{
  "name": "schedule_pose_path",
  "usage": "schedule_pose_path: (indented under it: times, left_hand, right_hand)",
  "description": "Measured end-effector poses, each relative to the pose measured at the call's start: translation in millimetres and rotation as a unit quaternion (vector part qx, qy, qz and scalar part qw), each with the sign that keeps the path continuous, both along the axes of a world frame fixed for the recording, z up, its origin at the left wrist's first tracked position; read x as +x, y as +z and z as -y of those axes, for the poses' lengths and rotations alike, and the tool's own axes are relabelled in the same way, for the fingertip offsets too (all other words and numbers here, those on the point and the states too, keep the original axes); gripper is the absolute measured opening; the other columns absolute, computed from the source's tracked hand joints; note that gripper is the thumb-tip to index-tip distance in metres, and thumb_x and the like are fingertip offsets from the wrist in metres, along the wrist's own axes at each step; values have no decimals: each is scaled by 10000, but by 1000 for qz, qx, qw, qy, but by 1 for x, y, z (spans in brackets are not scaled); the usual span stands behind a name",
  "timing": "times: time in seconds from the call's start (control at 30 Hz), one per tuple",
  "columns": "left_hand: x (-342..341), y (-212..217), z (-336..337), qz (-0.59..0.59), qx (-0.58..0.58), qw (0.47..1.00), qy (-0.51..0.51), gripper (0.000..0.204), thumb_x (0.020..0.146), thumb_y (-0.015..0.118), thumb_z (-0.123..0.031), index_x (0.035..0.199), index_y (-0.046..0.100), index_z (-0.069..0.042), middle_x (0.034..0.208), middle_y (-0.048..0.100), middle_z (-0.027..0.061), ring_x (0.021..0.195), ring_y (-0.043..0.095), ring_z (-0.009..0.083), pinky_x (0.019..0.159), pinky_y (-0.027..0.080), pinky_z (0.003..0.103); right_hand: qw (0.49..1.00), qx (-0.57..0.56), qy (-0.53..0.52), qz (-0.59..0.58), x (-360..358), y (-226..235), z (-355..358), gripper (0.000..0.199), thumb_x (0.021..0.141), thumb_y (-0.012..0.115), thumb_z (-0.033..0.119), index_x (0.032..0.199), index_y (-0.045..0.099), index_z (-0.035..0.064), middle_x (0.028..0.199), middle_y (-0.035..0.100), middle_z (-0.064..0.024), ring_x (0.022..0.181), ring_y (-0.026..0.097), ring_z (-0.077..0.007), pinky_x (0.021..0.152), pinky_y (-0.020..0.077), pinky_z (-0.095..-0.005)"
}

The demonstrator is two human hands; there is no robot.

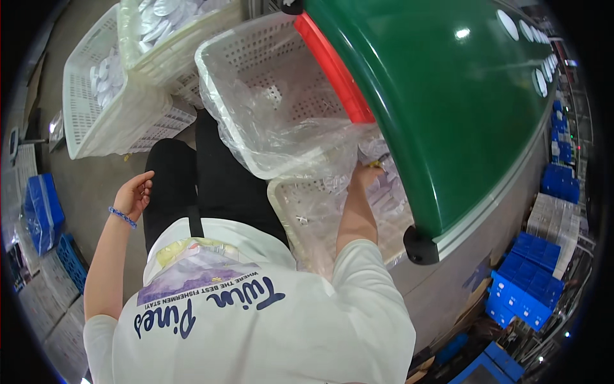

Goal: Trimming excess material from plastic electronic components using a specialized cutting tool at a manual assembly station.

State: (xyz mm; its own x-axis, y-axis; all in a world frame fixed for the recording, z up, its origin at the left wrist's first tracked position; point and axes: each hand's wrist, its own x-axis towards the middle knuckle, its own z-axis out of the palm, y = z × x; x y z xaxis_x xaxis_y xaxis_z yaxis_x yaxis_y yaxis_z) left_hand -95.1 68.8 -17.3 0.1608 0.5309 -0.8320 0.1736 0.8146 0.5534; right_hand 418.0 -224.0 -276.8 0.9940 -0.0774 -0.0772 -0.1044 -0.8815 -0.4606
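My right hand (366,176) reaches into the lower white basket (300,214), among white flat pieces (389,192) and clear plastic film. Its fingers are closed at the edge of the pile. A small yellowish bit shows at the fingertips, too small to name, and what they grip is hidden. Out to the left, my left hand (135,195) hangs beside my leg with fingers loosely bent, thumb apart and nothing in it. A blue beaded bracelet (123,217) circles that wrist.
An upper white basket (211,77) lined with clear film overlaps the lower one. A green conveyor belt (441,115) with a red edge piece (336,70) rises at right, carrying white oval pieces (507,25). More baskets (80,109) of white pieces stand far left. Blue crates (527,288) sit right.
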Motion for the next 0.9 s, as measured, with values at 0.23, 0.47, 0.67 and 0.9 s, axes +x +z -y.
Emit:
schedule_pose_path:
  times: [0.23, 0.47, 0.67, 0.9]
  left_hand:
    - [44, 18, 3, -2, 22, 999, -34, 203, 875, 556, -206, 997, 635, -65, 724, 574, -41, 599, 488, 34, 515, 384, 159]
    - [142, 47, 51, 195, -35, 925, -324, 272, 925, 504, -243, 963, 613, 3, 769, 583, 34, 630, 482, 59, 559, 382, 172]
    - [165, 29, 80, 243, -49, 886, -392, 352, 927, 516, -280, 1120, 558, 11, 887, 594, 14, 724, 538, 63, 700, 453, 186]
    - [107, 25, 62, 229, 108, 928, -271, 307, 873, 567, -238, 1061, 607, 2, 861, 600, 2, 737, 529, 64, 693, 448, 209]
  right_hand:
    - [991, 123, 29, -43, -12, 20, 45, 503, 682, 685, 143, 1058, 396, -23, 992, 557, -200, 908, 567, -375, 810, 456, -401]
    - [864, 233, 418, 154, -154, 214, 16, 411, 620, 623, -45, 997, 487, 42, 951, 551, -139, 839, 543, -278, 751, 425, -353]
    - [651, 240, 675, 250, -206, 292, -49, 387, 630, 654, 23, 983, 509, 89, 911, 590, -73, 844, 566, -252, 710, 415, -382]
    - [624, 264, 717, 165, -222, 318, -78, 398, 666, 679, 66, 1026, 510, 67, 1029, 554, -92, 919, 540, -267, 786, 427, -376]
